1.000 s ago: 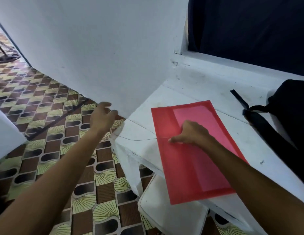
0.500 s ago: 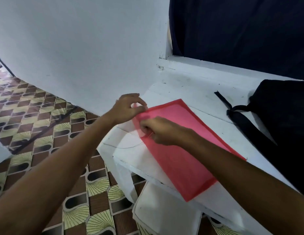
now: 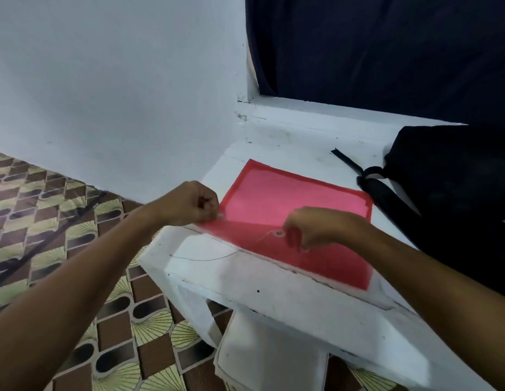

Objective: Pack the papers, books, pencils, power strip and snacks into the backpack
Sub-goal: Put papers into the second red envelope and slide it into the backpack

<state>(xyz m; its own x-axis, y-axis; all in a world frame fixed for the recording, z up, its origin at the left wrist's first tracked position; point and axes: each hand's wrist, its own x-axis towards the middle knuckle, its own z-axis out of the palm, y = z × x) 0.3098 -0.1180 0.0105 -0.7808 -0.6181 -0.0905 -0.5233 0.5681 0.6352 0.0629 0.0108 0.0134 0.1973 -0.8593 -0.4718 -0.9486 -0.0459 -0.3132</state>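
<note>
A red translucent document folder [image 3: 296, 204] lies flat on the white table [image 3: 273, 292], with a lighter sheet showing through it. My left hand [image 3: 192, 204] pinches the folder's left corner. My right hand [image 3: 316, 230] pinches at the string next to the round button clasp [image 3: 279, 233] on the flap. A black backpack [image 3: 454, 198] sits on the table to the right, its strap [image 3: 355, 167] trailing toward the folder.
White walls meet behind the table, with a dark curtain [image 3: 386, 52] over the ledge at the back. The patterned tile floor [image 3: 62, 221] lies to the left. A white panel [image 3: 268, 359] leans under the table.
The folder now lies crosswise with its flap toward me. My left hand came from the table corner to the folder's corner. My right hand went from pressing flat to pinching at the clasp.
</note>
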